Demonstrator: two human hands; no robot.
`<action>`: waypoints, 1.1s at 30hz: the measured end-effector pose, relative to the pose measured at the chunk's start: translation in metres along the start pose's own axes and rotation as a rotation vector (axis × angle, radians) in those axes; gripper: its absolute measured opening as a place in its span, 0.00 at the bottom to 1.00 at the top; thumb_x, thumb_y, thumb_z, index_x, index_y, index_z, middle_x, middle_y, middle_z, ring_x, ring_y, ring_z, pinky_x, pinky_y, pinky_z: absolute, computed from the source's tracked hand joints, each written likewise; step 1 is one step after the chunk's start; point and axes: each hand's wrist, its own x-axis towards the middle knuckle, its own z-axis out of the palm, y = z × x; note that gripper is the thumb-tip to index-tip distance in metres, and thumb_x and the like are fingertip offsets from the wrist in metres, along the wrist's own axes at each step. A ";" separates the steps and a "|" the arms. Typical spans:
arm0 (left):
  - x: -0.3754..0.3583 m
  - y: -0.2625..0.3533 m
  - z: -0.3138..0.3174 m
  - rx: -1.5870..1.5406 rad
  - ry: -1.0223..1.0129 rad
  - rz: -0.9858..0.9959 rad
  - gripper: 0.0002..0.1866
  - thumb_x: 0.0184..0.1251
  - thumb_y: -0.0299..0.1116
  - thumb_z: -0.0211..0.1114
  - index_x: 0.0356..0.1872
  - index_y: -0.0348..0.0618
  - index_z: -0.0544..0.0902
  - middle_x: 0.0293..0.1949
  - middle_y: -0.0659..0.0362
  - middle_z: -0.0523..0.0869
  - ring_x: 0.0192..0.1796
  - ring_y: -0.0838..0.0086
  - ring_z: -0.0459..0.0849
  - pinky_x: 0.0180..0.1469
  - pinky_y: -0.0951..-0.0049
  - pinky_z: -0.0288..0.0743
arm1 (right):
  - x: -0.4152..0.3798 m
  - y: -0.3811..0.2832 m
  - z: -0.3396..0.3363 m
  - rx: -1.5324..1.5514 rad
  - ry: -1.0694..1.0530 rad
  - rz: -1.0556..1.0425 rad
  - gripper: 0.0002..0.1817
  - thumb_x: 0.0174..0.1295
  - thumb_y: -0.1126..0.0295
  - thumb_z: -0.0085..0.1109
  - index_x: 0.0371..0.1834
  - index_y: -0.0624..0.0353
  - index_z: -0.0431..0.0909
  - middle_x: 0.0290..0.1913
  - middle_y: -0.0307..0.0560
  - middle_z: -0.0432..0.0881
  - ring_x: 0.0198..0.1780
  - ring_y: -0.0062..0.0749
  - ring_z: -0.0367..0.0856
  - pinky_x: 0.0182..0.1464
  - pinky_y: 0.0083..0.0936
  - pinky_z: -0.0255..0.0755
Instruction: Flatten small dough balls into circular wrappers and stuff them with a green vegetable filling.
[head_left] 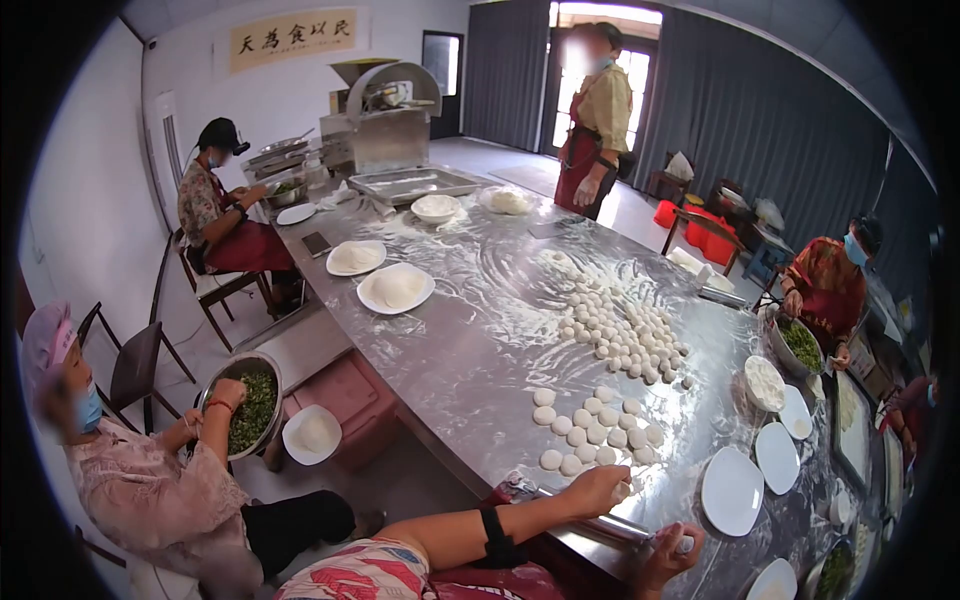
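Note:
My left hand [598, 491] is over the near edge of the steel table, its fingers closed around a pale piece of dough [622, 490] that is mostly hidden. My right hand [670, 556], closer to me, grips one end of a metal rolling pin [612, 525] lying along the table edge. The pin passes below my left wrist. Just beyond my left hand lie several flattened dough rounds [597, 434]. Behind them is a larger cluster of small dough pieces [620, 325], dusted with flour.
White plates [732, 492] and a flour bowl [764, 384] stand at right. Flour plates [396, 288] sit at left on the table [450, 370]. One person at left works in a bowl of chopped greens [252, 412]; another at right holds greens [800, 345]. A co-worker [595, 125] stands behind.

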 end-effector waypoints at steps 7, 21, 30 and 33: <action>0.000 0.003 -0.003 -0.020 0.008 -0.011 0.12 0.55 0.27 0.61 0.41 0.37 0.77 0.36 0.42 0.83 0.43 0.47 0.82 0.46 0.55 0.74 | 0.000 -0.005 0.001 -0.007 -0.003 0.007 0.12 0.69 0.70 0.53 0.29 0.60 0.64 0.24 0.40 0.68 0.24 0.20 0.68 0.26 0.18 0.66; 0.000 -0.003 -0.001 0.015 -0.029 -0.011 0.15 0.53 0.26 0.63 0.44 0.38 0.76 0.40 0.45 0.83 0.46 0.50 0.82 0.49 0.59 0.74 | -0.003 0.013 -0.003 -0.008 0.000 -0.005 0.11 0.69 0.69 0.54 0.31 0.59 0.65 0.24 0.40 0.69 0.24 0.18 0.68 0.24 0.15 0.64; 0.000 -0.002 0.000 0.009 0.012 -0.007 0.14 0.53 0.26 0.64 0.42 0.38 0.77 0.37 0.44 0.82 0.45 0.50 0.81 0.48 0.58 0.74 | -0.002 0.003 0.000 0.046 0.006 0.034 0.11 0.69 0.70 0.54 0.31 0.59 0.65 0.24 0.40 0.68 0.24 0.19 0.67 0.25 0.17 0.64; 0.001 -0.004 0.001 -0.006 0.047 0.001 0.11 0.56 0.28 0.64 0.40 0.37 0.78 0.36 0.44 0.82 0.44 0.49 0.82 0.46 0.57 0.74 | -0.002 -0.004 0.005 0.045 0.014 0.005 0.11 0.69 0.70 0.54 0.30 0.59 0.65 0.24 0.40 0.68 0.24 0.20 0.67 0.25 0.18 0.64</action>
